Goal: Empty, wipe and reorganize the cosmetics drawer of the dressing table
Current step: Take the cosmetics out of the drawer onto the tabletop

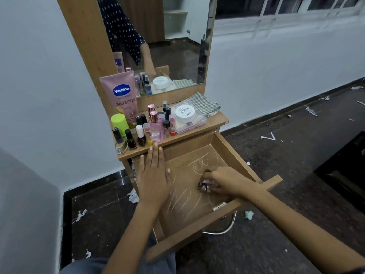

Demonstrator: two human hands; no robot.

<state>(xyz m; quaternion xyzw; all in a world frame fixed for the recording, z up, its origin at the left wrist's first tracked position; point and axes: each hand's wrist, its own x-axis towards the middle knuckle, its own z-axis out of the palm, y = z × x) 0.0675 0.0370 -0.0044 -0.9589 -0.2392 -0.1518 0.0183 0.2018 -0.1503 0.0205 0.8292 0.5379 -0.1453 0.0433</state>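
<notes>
I see the drawer [199, 194] pulled out from the desk [209, 123], white scribbles on its bottom. My left hand [153, 175] hovers flat, fingers straight, over the drawer's left side. My right hand [225, 182] pinches a small shiny bottle [202, 186] inside the drawer.

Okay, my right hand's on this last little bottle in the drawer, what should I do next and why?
Probably lift the small bottle out and stand it on the tabletop with the other cosmetics. Your right hand already has a grip on it, the drawer shows nothing else inside, and its floor has pale smears, so it looks ready for the checked cloth.
</notes>
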